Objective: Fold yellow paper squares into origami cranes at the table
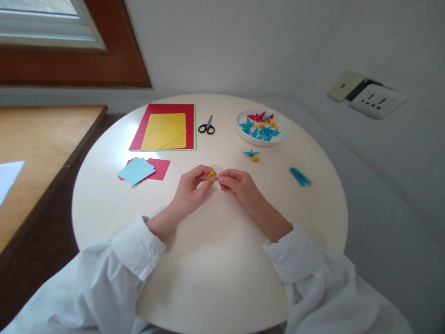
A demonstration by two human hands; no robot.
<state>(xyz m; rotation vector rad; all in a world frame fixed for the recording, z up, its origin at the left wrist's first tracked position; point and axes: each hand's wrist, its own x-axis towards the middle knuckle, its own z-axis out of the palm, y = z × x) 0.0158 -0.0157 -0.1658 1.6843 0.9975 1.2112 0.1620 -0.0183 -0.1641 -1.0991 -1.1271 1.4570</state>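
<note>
Between my hands, over the middle of the round table, is a small folded yellow paper piece point(211, 174), mostly covered by my fingers. My left hand point(194, 185) pinches its left part between thumb and fingers. The fingertips of my right hand point(241, 188) close on its right end. Just beyond my right hand, a blue paper crane point(251, 153) and a yellow folded paper piece point(254, 158) lie together. A white dish point(263, 140) farther back holds several red, blue and yellow paper cranes point(266, 133).
Black-handled scissors point(206, 129) lie beside a stack of red, yellow and green paper sheets point(163, 130) at the back left. Light blue squares point(136, 171) overlap red paper squares point(160, 169) at left. Folded blue strips point(300, 177) lie at right. A wall socket point(378, 99) is on the right.
</note>
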